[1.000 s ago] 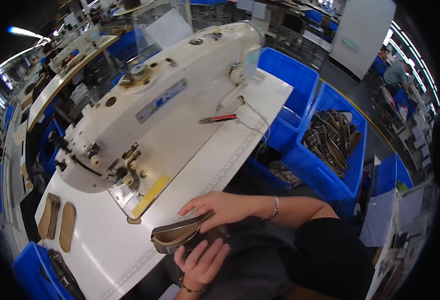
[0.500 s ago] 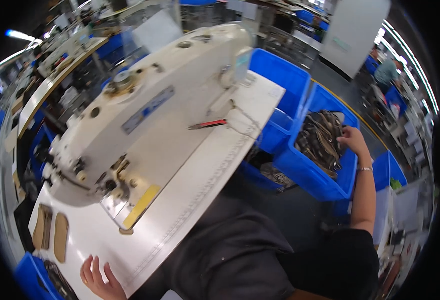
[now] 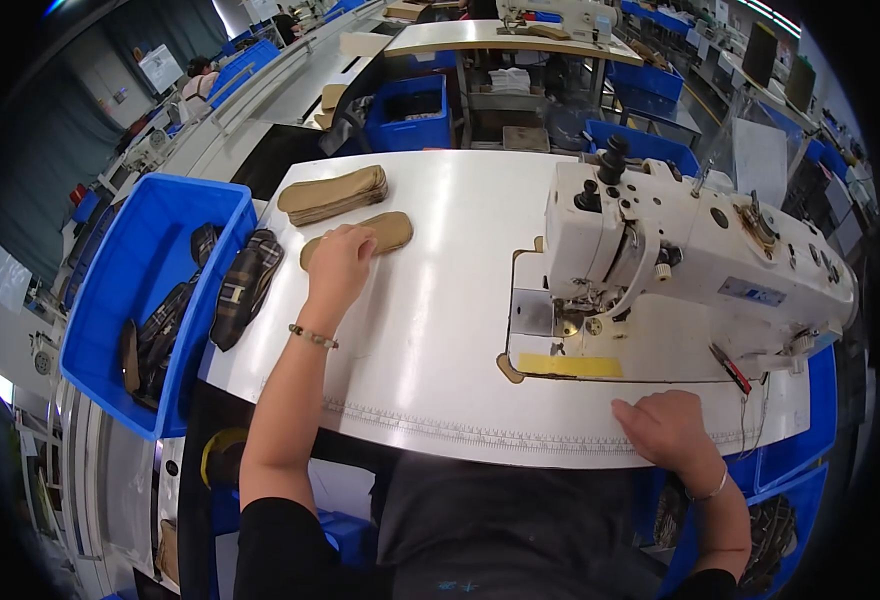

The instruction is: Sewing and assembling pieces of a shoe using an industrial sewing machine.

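A tan insole [image 3: 390, 233] lies on the white sewing table [image 3: 440, 330] near its far left corner. My left hand [image 3: 342, 262] is over its near end, fingers bent and pressed together at it. Just beyond lies a stack of similar tan insoles [image 3: 332, 195]. At the table's front edge, right of the middle, is my right hand [image 3: 663, 428], its fingers curled in; whatever it might hold is hidden. The white sewing machine [image 3: 695, 240] stands ahead of that hand, a yellow strip [image 3: 570, 365] beside its needle plate. Red-handled thread snips [image 3: 730, 368] lie near the machine's base.
A blue bin [image 3: 150, 200] with dark plaid slipper-like pieces stands left of the table; one plaid piece [image 3: 245, 290] rests at the table's left edge. More plaid pieces [image 3: 770, 540] are in a blue bin at lower right. A printed ruler strip [image 3: 480, 440] runs along the front edge.
The view has swung left. My right hand has come from the bin of plaid pieces to the table's front edge. My left hand, earlier with fingers spread, has moved onto the tan insole.
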A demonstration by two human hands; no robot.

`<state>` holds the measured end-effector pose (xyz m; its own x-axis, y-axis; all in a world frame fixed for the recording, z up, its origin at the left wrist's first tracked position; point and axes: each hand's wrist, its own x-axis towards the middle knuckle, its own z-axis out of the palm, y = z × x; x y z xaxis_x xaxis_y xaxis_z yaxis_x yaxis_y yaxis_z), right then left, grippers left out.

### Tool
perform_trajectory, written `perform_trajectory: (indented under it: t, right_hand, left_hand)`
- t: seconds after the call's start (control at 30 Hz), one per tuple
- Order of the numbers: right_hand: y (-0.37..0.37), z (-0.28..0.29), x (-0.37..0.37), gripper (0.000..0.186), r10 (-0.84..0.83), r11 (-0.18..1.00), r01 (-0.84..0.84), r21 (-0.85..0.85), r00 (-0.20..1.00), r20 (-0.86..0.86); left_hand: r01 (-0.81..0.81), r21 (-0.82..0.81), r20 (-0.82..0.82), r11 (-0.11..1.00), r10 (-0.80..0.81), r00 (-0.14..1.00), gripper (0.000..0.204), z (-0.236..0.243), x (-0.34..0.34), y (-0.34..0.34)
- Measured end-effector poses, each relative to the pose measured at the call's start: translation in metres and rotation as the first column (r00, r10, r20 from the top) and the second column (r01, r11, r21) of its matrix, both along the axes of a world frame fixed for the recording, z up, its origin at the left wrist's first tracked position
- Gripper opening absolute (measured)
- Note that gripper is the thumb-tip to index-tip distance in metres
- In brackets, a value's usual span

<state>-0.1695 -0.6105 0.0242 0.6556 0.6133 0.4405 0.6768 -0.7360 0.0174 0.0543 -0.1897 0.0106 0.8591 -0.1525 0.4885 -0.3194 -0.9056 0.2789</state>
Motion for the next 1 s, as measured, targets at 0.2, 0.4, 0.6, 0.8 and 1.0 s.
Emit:
perform_trajectory:
  t: [0.2,0.4,0.6,0.8,1.0]
  right_hand:
    - [0.065,-0.008,0.06,0.023,0.414,0.91,-0.412,-0.051,0.91,0.032]
    - [0.074,-0.028,0.071,0.029,0.51,0.857,-0.513,0.053,0.857,0.071]
    - [0.068,-0.03,0.074,0.03,0.49,0.86,-0.495,0.124,0.869,0.07]
    - [0.071,-0.033,0.077,0.027,0.48,0.857,-0.488,0.168,0.873,0.086]
    - [0.068,-0.034,0.076,0.026,0.462,0.864,-0.471,0.178,0.882,0.092]
  left_hand:
    - [-0.108,-0.177,-0.272,0.978,0.057,0.961,0.016,-0.029,0.041,0.02]
    - [-0.061,-0.125,-0.154,0.99,0.041,0.987,0.017,-0.034,0.037,0.016]
    - [-0.075,-0.047,-0.051,0.996,0.073,0.996,0.017,-0.016,0.032,0.013]
    - [-0.058,0.007,-0.095,0.998,0.058,0.994,0.054,-0.013,0.025,0.013]
    - [0.064,0.403,-0.335,0.913,0.082,0.939,0.052,0.003,0.011,0.015]
